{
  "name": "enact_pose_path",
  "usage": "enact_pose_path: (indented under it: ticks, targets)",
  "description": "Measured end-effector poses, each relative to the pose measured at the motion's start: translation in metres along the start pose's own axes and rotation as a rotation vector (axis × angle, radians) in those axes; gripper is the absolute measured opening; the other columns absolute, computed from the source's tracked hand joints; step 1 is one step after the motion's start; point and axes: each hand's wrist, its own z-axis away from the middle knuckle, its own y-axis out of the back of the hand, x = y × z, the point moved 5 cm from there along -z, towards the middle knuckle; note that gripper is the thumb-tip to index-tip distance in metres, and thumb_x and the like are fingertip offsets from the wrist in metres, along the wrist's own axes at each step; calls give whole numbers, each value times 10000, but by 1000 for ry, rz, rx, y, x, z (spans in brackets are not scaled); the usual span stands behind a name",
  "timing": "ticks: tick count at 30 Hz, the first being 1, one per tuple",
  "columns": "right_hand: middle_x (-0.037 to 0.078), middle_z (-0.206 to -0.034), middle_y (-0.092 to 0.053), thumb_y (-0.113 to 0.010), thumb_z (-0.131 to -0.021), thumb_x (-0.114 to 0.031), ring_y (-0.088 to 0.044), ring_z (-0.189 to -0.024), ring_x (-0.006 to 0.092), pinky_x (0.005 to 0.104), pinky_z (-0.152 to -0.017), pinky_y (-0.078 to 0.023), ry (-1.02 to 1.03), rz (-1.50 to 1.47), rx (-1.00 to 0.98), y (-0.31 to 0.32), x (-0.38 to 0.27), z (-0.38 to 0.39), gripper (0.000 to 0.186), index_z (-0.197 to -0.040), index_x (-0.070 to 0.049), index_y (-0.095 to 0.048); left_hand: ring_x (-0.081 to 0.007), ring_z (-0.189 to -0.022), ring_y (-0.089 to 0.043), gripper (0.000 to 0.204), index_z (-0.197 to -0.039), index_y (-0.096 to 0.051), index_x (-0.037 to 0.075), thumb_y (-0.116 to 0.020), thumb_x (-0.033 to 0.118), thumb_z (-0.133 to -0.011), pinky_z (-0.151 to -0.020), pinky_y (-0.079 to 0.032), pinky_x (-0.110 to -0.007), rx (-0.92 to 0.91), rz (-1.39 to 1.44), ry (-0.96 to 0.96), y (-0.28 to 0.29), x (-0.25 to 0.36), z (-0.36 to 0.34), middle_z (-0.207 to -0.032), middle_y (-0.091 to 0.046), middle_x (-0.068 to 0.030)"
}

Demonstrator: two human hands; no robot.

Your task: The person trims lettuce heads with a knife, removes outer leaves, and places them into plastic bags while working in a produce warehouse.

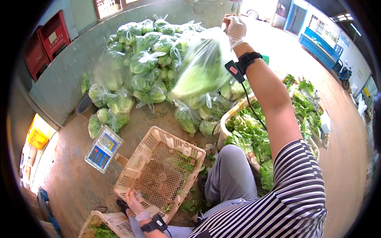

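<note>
On the brown floor (75,190) stands a plastic lattice crate (178,143), the left grip (137,204) at its near wall, its closure and hold unclear. Farther off, the right grip (236,28), pinched tight, dangles a clear lettuce bag (204,65) before heaped bagged greens (146,62) at the floor's far edge.

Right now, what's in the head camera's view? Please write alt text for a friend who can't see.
A person's gloved right hand holds up a clear bag of greens, while the left hand is at the edge of a pale mesh crate with leaf scraps inside. Beyond lies a heap of bagged greens; loose leaves are at right.
</note>
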Motion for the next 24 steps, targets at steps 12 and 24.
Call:
enact_pose_path:
  ticks: [12,24]
  targets:
    - [127,-1094,-574,-524,-857,-243,-546,-998,272,359,-884,-425,-310,456,-1509,-18,21,386,284,-1074,-66,-579,-296,-802,-559,206,-894,-614,-42,-508,134,-876,-765,-453,-371,735,-710,-350,121,33,246,-864,-612,-195]
    - [132,-996,-621,-507,-822,-340,-577,-941,306,393,-814,-446,-601,520,-1752,32,-17,564,331,-1043,-121,-618,-322,-1015,-482,514,-1158,-402,8,-659,128,-729,-892,-392,-381,265,-789,150,78,-53,265,-1107,-504,-204]
